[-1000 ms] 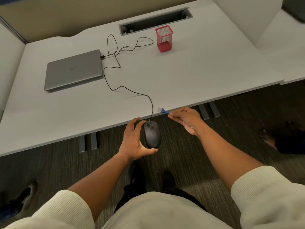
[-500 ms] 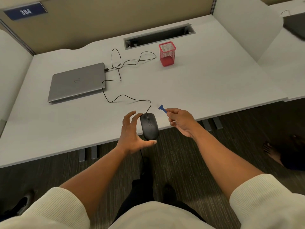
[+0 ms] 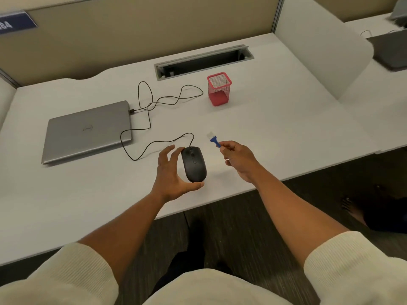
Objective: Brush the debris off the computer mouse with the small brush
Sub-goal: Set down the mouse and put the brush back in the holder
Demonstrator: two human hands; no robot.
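Mouse (image 3: pixel 193 165), black and corded, lies on the white bench (image 3: pixel 275 133) near its front edge, long axis running away from the person with the button end and scroll wheel pointing toward the back of the bench. Its cable (image 3: pixel 152 142) leaves the far end, snakes left and back in loose loops, and plugs into the side of a closed grey laptop (image 3: pixel 88 132).

The left hand (image 3: pixel 171 175) cups the mouse from its left side: thumb against the near end, fingers spread and curved along the far left flank, a wide grip that brackets the body; whether the fingertips actually touch cannot be told.

The right hand (image 3: pixel 239 158) pinches the blue handle of the small brush (image 3: pixel 214 139), held just right of the mouse and apart from it, pale bristles pointing away and to the left.

A red mesh pen cup (image 3: pixel 219 89) stands farther back; its inside cannot be made out. Behind it is a recessed cable slot (image 3: pixel 203 62), dark inside.

Debris on the mouse is too fine to see. A blue sign (image 3: pixel 13 23) at top left is cut off by the edge.
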